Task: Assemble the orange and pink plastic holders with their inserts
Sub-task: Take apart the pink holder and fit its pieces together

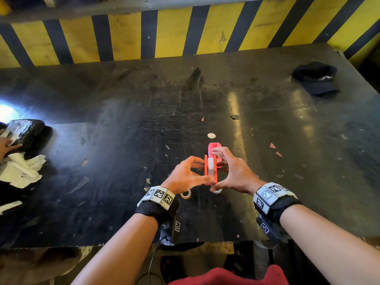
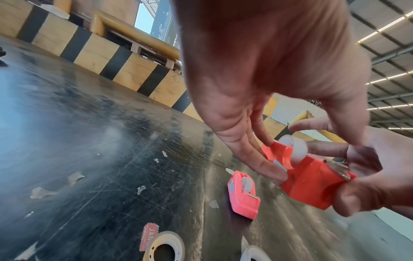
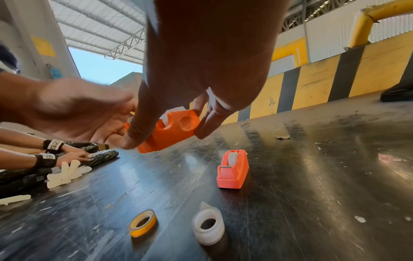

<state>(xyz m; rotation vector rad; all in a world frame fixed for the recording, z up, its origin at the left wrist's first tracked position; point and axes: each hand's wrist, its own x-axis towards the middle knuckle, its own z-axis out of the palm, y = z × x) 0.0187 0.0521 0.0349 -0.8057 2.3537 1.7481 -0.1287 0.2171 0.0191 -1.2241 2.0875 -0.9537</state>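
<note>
The orange holder (image 1: 210, 171) is lifted just above the black table (image 1: 123, 130), with a white tape roll (image 2: 295, 148) seated in its slot. My left hand (image 1: 202, 169) holds its left side between thumb and nearly straight fingers (image 2: 268, 167). My right hand (image 1: 218, 167) pinches its other side and the cutter end, thumb low and fingers on top (image 3: 201, 127). The pink holder (image 1: 214, 148) stands on the table just beyond, a white roll in it (image 3: 232, 158). A yellow roll (image 3: 143, 223) and a white roll (image 3: 209, 227) lie loose under my wrists.
A black cap (image 1: 315, 79) lies at the far right. At the left edge another person's hands (image 1: 6, 145) work on a black wrapped bundle (image 1: 24, 130) beside white gloves (image 1: 22, 169). A yellow-and-black barrier (image 1: 164, 33) runs along the table's far side. Paper scraps dot the surface.
</note>
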